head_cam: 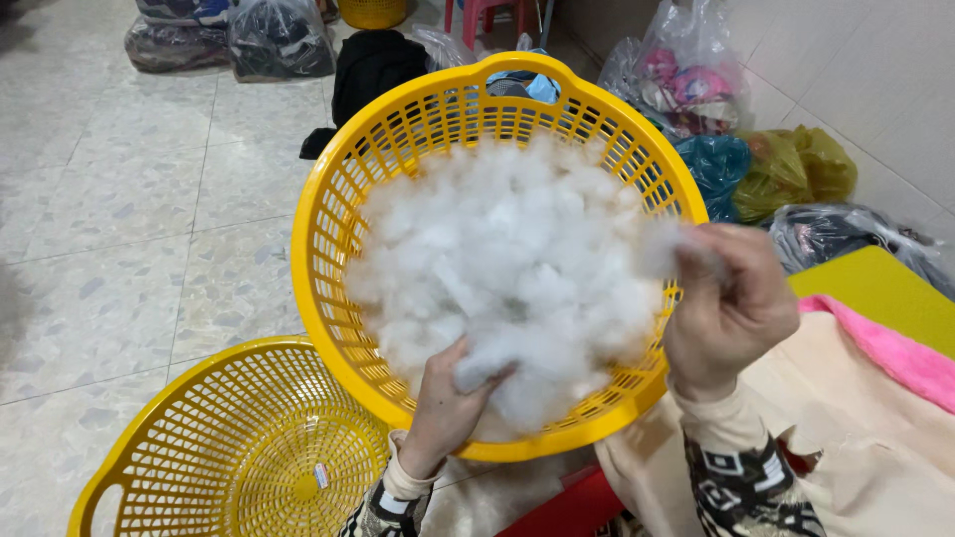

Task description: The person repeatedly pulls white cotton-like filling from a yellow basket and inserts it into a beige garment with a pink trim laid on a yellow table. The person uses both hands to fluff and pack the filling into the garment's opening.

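Pinching white stuffing [507, 268], left hand [445, 408] closed on a tuft low in the pile. Right hand [729, 303] closed on a wisp at pile's right edge. Yellow basket [338, 209] behind both.

Bare floor [129, 249] left; plastic bags [756, 169] crowd right.

Yellow baskets: two, the upper basket [328, 239] tilted, the lower basket [189, 438] just below-left of it
Heaps of white stuffing: one, stuffing [507, 268] inside the upper basket
Hands: two, left hand [446, 403] and right hand [731, 303], at the upper basket's lower rim
Filled plastic bags: about six, beyond and right of the upper basket
Pink cloths: one, pink cloth [895, 353], right of it
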